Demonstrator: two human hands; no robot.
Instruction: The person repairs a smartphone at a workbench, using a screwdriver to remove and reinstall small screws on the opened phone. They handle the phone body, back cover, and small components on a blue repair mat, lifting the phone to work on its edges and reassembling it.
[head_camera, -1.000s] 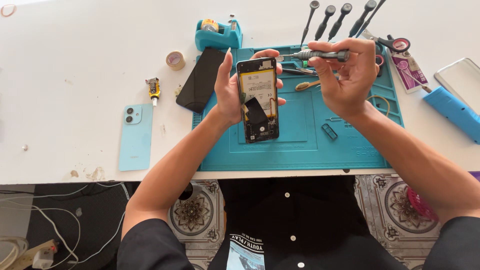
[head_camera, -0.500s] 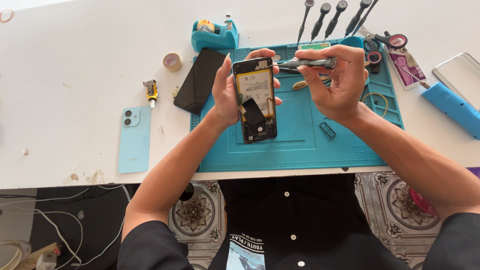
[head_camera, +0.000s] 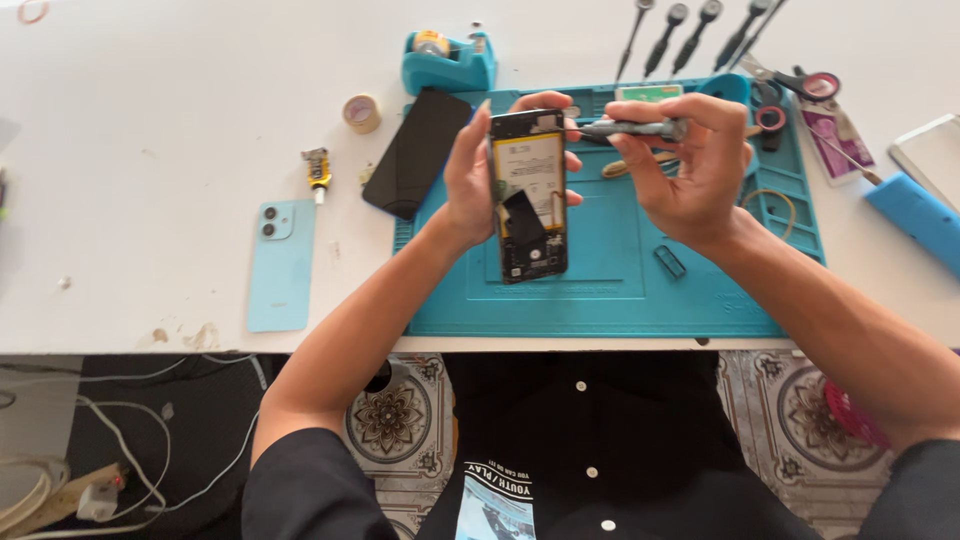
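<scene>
Opened black smartphone with exposed yellow-labelled battery (head_camera: 528, 195) held upright above the teal silicone work mat (head_camera: 610, 290), clasped along its left edge by left hand (head_camera: 468, 180). Slim grey metal screwdriver (head_camera: 630, 128) pinched level in right hand (head_camera: 690, 160), tip at the phone's far right corner, wrist bent inward

A single camera, worn on the person's head, looks steeply down and forward over the white worktop (head_camera: 150, 120), near enough that both forearms run up from the bottom edge. The teal repair mat (head_camera: 620, 270) sits just right of centre, with the left hand (head_camera: 470, 185) and right hand (head_camera: 690, 170) raised over it mid-frame. Along the bottom the view takes in the person's dark shirt (head_camera: 600, 450), patterned floor tiles (head_camera: 390, 420) and cables (head_camera: 60, 480) under the worktop's near edge.
</scene>
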